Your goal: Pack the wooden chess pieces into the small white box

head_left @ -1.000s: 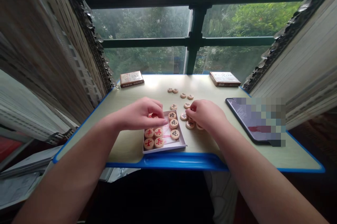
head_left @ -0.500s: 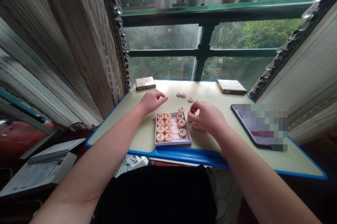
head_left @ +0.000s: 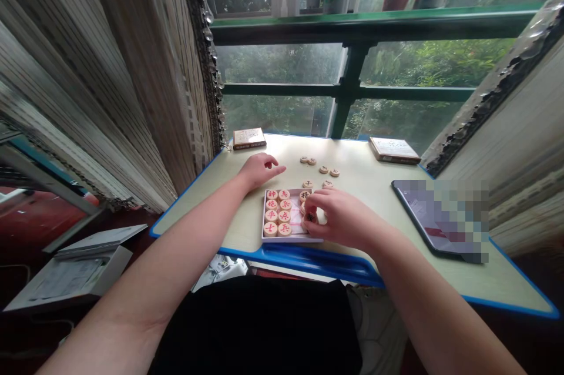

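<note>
A shallow white box (head_left: 293, 240) holds round wooden Chinese chess pieces in columns. Red-marked pieces (head_left: 271, 216) fill two columns on its left, and a black-marked piece (head_left: 305, 196) sits at the top right. My right hand (head_left: 337, 216) is over the box's right side, thumb and fingers closed on a black-marked chess piece (head_left: 311, 217); the hand partly hides that column. My left hand (head_left: 261, 170) rests on the table beyond the box's upper left corner, empty, fingers loosely apart. Several loose pieces (head_left: 324, 169) lie scattered behind the box.
A small flat box (head_left: 249, 139) lies at the table's far left and another flat box (head_left: 394, 150) at the far right. A tablet (head_left: 434, 222), partly blurred out, lies on the right of the table (head_left: 365, 169). Curtains hang on both sides of the window.
My right hand has moved left from the loose pieces to the box's right column, carrying a chess piece. My left hand has stayed in place. The view has shifted slightly.
</note>
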`<state>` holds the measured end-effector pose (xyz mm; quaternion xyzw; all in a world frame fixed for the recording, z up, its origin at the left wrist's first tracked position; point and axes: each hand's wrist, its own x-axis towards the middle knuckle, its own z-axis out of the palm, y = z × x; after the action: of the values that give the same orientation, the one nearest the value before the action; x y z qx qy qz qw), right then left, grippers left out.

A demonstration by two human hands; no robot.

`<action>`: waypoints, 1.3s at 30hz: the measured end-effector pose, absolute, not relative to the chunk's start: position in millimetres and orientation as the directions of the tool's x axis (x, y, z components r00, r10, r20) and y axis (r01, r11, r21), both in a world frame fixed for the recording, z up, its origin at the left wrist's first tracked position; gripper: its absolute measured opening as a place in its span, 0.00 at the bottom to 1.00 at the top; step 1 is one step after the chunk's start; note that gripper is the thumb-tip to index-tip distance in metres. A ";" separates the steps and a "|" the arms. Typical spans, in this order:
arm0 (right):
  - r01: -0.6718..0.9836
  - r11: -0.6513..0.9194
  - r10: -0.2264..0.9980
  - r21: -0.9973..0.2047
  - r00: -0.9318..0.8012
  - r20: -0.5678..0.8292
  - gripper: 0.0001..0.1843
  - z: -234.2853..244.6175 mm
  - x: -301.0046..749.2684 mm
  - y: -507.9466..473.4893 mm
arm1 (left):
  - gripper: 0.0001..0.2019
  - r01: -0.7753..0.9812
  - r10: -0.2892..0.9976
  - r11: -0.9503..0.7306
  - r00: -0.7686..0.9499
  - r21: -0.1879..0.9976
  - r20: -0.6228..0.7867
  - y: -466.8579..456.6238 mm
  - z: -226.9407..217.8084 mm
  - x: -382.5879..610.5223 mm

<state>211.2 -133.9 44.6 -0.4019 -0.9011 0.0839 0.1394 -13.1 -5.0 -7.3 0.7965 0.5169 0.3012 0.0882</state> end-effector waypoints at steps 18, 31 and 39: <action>0.725 0.672 0.739 -0.150 -0.645 0.192 0.07 45.6 207.5 -140.2 | 0.21 0.753 0.901 -0.421 0.281 0.506 0.331 -4.7 -6.1 -13.3; 0.765 0.630 0.776 -0.130 -0.616 0.135 0.07 43.8 207.0 -136.9 | 0.21 0.749 0.912 -0.377 0.199 0.544 0.358 -4.6 -3.8 -15.5; 0.780 0.607 0.795 -0.155 -0.587 0.154 0.05 42.6 207.8 -137.6 | 0.22 0.745 0.913 -0.386 0.222 0.544 0.343 -3.2 -4.9 -15.8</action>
<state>207.8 -137.6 42.6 -0.4421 -0.8902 0.0352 0.1039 -15.8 -3.2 -4.9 0.7703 0.5381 0.3155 0.1325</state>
